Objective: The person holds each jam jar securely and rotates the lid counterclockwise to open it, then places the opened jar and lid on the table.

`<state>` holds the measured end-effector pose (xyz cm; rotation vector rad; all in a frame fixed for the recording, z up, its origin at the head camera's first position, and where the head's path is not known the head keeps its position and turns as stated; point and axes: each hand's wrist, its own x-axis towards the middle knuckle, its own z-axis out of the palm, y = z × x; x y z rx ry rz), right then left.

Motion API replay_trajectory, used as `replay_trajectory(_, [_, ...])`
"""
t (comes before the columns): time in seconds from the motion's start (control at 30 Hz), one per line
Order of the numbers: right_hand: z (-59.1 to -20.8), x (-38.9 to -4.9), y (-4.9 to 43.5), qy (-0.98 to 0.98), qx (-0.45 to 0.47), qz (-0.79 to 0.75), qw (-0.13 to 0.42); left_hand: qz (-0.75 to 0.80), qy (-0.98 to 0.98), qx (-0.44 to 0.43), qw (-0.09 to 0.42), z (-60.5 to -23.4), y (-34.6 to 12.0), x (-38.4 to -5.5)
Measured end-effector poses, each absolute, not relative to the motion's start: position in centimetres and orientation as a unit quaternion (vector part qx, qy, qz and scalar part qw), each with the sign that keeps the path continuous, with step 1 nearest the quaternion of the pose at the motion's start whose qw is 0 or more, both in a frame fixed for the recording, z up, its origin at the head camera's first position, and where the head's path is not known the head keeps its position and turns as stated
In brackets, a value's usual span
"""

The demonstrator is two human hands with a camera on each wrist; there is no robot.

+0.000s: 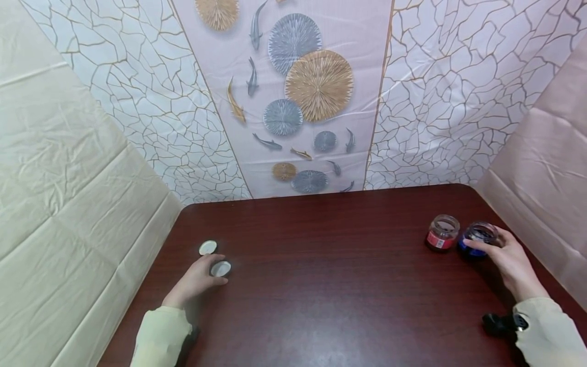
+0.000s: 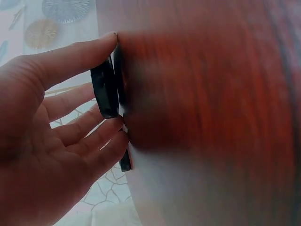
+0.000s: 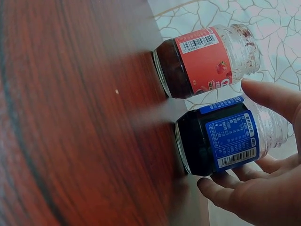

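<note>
At the left of the head view my left hand (image 1: 197, 278) holds a round jar lid (image 1: 221, 268) by its edge, thumb on one side and fingers on the other. The lid's pale inside faces up, and its dark outside (image 2: 104, 89) shows close over the table in the left wrist view. A second lid (image 1: 208, 247) lies just beyond, pale side up. Over at the right, my right hand (image 1: 511, 257) grips an open glass jar with a blue label (image 3: 233, 136), thumb and fingers on opposite sides. Dark contents fill its lower part. Beside it stands an open red-labelled jar (image 3: 204, 61).
The dark reddish-brown table (image 1: 321, 275) spans between the two hands. Patterned cloth (image 1: 298, 153) hangs behind its far edge, and plain cloth walls (image 1: 82, 204) rise at both sides. A black strap device (image 1: 504, 323) sits at the right wrist.
</note>
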<state>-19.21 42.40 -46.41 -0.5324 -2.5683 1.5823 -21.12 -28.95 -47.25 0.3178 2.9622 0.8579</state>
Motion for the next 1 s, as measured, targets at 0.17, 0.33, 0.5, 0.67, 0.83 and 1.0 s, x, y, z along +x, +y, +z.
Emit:
replay_trajectory(0.17, [-46.35, -19.25, 42.47, -0.838, -0.172, 0.516, 0.037, 0.264, 0.958, 0.106, 0.021, -47.13, -28.91, -21.24])
replay_trajectory(0.33, [-46.41, -19.23, 42.4, -0.837, -0.17, 0.518, 0.04, 0.261, 0.959, 0.105, 0.022, -47.19, -28.98, -21.27])
replay_trajectory(0.5, [-46.44, -19.11, 42.24, -0.836, -0.17, 0.519, 0.047, 0.263, 0.959, 0.098, 0.029, -47.19, -29.03, -21.31])
replay_trajectory(0.67, [-46.5, -18.94, 42.11, -0.836, -0.171, 0.52, 0.048, 0.268, 0.958, 0.095, 0.033, -47.21, -29.07, -21.28])
replay_trajectory(0.83, [-46.48, -19.0, 42.11, -0.836, -0.171, 0.519, 0.045, 0.275, 0.956, 0.097, 0.033, -47.19, -29.07, -21.2])
replay_trajectory(1.0, [-46.49, -18.88, 42.11, -0.833, -0.171, 0.524, 0.046, 0.272, 0.957, 0.094, 0.032, -47.11, -29.21, -21.22])
